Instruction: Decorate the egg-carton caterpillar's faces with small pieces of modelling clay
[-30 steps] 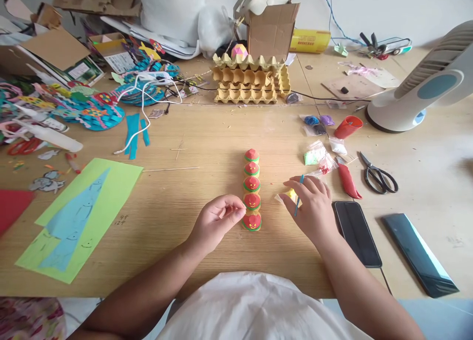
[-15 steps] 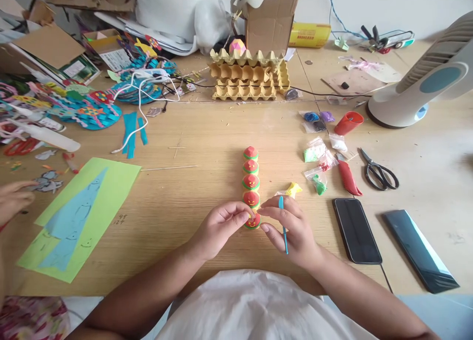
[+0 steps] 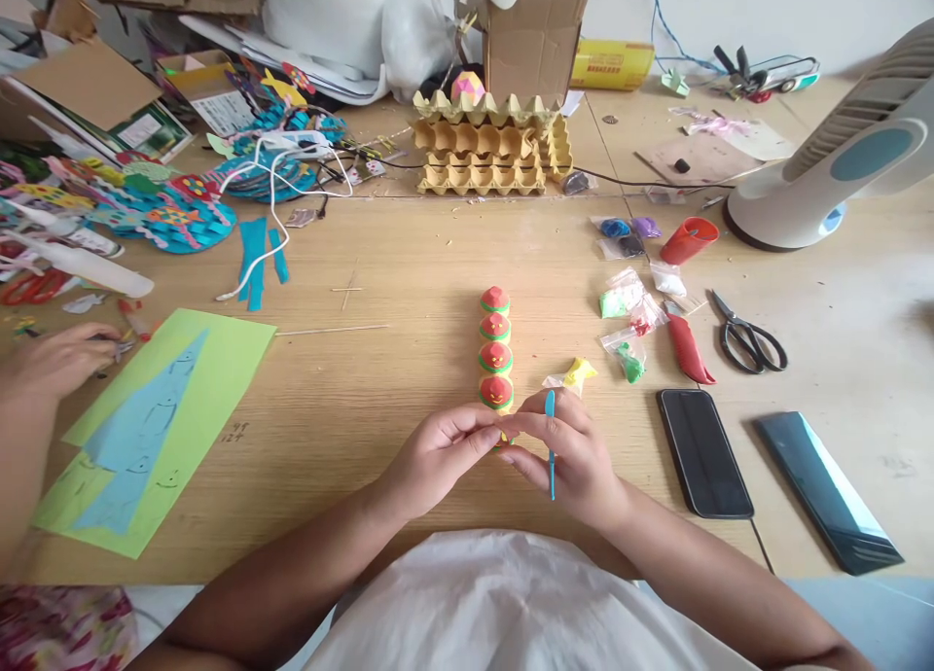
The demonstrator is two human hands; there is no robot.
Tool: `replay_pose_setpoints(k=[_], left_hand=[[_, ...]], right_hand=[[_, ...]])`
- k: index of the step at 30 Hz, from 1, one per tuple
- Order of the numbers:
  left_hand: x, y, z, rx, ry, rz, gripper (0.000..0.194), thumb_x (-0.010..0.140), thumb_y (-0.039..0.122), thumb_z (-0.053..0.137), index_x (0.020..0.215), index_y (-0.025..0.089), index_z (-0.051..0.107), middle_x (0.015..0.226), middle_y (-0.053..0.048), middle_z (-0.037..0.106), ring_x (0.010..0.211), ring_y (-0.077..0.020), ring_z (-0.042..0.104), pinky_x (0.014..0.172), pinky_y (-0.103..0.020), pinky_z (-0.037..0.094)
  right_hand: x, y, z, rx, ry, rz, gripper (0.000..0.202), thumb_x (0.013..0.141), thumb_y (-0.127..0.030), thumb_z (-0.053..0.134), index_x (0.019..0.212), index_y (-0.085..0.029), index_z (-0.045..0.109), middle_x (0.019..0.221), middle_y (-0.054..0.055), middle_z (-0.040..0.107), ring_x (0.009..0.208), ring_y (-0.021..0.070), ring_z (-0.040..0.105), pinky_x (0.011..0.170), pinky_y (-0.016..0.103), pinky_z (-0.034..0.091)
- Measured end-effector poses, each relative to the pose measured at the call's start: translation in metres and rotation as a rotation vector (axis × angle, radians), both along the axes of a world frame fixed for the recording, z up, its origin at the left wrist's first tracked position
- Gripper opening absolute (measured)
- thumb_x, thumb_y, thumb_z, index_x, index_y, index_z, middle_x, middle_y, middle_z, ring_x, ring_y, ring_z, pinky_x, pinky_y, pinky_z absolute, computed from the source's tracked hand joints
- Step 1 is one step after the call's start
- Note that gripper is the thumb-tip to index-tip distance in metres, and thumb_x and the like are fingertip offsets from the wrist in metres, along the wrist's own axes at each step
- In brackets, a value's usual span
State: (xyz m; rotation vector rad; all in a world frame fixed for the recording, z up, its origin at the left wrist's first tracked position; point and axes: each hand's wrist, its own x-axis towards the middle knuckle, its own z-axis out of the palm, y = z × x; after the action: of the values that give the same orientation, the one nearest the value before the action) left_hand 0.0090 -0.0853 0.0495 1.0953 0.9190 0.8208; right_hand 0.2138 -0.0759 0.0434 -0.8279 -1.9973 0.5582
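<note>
A column of red domes with green rims and small yellow faces (image 3: 495, 360) stands on the wooden table in front of me. Over its nearest dome, mostly hidden by my fingers, my left hand (image 3: 456, 449) is pinched, with a tiny yellow bit at the fingertips. My right hand (image 3: 567, 449) meets it from the right, a thin blue tool (image 3: 552, 442) held upright between its fingers. Just beyond the right hand lies yellow clay on a clear bag (image 3: 580, 372).
Bags of coloured clay (image 3: 620, 294), a red cup (image 3: 689, 240), scissors (image 3: 750, 334) and a phone (image 3: 704, 454) lie right. Another person's hand (image 3: 69, 355) is left, beside green paper (image 3: 244, 345). Egg cartons (image 3: 478, 177) stand behind; a fan (image 3: 817, 180) stands back right.
My right hand has shifted left and its fingertips now meet my left hand, covering more of the nearest dome. The other person's hand has moved right, towards the green paper.
</note>
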Motion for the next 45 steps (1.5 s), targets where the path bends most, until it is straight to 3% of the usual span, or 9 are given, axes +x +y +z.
replay_pose_setpoints(k=[8,13,18,24,30,33,39,45], left_hand=[[-0.004,0.002,0.000,0.039,-0.020,-0.084,0.029,0.098,0.044,0.064,0.104,0.021,0.081,0.103,-0.010,0.075,0.100,-0.0240,0.068,0.092,-0.038,0.055],[-0.009,0.004,-0.002,0.082,0.052,0.022,0.032,0.099,0.043,0.061,0.111,0.020,0.080,0.107,-0.011,0.074,0.105,-0.0246,0.068,0.095,-0.037,0.053],[-0.008,0.005,0.001,0.204,0.122,0.084,0.026,0.099,0.039,0.064,0.106,0.021,0.080,0.102,-0.009,0.074,0.098,-0.0215,0.068,0.086,-0.030,0.053],[-0.008,0.005,-0.004,0.260,0.133,0.095,0.021,0.098,0.034,0.065,0.107,0.022,0.079,0.101,-0.008,0.071,0.088,-0.0171,0.066,0.073,-0.025,0.051],[-0.008,0.005,-0.004,0.299,0.167,0.101,0.018,0.099,0.030,0.064,0.107,0.023,0.078,0.098,-0.007,0.069,0.084,-0.0154,0.064,0.070,-0.025,0.051],[-0.006,0.005,0.000,0.440,0.226,0.094,0.013,0.097,0.023,0.067,0.105,0.023,0.077,0.096,-0.005,0.071,0.078,-0.0127,0.064,0.068,-0.023,0.051],[-0.002,0.004,0.001,1.024,0.410,0.093,0.030,0.086,0.015,0.079,0.114,0.020,0.071,0.096,-0.004,0.075,0.086,-0.0152,0.066,0.081,-0.029,0.054],[0.000,0.004,0.000,1.164,0.444,0.144,0.019,0.088,0.016,0.078,0.107,0.019,0.073,0.091,-0.004,0.077,0.077,-0.0142,0.063,0.073,-0.029,0.055]], right_hand=[[0.001,0.000,0.001,0.044,0.074,0.017,0.029,0.095,-0.011,0.066,0.117,-0.030,0.070,0.081,0.000,0.065,0.072,0.0160,0.063,0.069,0.034,0.047],[0.004,0.003,0.005,-0.059,0.070,-0.003,0.004,0.097,-0.021,0.065,0.097,-0.024,0.068,0.077,0.002,0.064,0.069,0.0175,0.059,0.066,0.034,0.047],[0.004,0.003,0.007,-0.215,0.129,0.037,0.029,0.103,-0.032,0.055,0.075,-0.022,0.057,0.065,0.001,0.056,0.063,0.0169,0.054,0.060,0.032,0.045],[0.001,0.004,0.007,-0.475,0.208,0.086,0.014,0.096,-0.033,0.071,0.087,-0.021,0.069,0.075,0.002,0.071,0.065,0.0153,0.062,0.063,0.030,0.052],[0.004,0.008,0.002,-0.471,0.299,0.026,0.018,0.090,-0.030,0.079,0.080,-0.021,0.066,0.071,-0.001,0.069,0.064,0.0137,0.059,0.064,0.028,0.050],[0.003,0.006,0.001,-0.517,0.338,0.047,0.020,0.089,-0.031,0.080,0.079,-0.021,0.065,0.070,-0.001,0.067,0.063,0.0133,0.058,0.063,0.028,0.048],[-0.002,0.000,0.001,-0.661,0.305,0.136,0.034,0.095,-0.045,0.070,0.073,-0.019,0.064,0.067,0.001,0.064,0.063,0.0134,0.056,0.060,0.027,0.046],[-0.005,-0.002,-0.003,-0.490,0.232,0.173,0.041,0.098,-0.049,0.065,0.072,-0.018,0.071,0.063,0.001,0.059,0.058,0.0122,0.052,0.054,0.025,0.040]])
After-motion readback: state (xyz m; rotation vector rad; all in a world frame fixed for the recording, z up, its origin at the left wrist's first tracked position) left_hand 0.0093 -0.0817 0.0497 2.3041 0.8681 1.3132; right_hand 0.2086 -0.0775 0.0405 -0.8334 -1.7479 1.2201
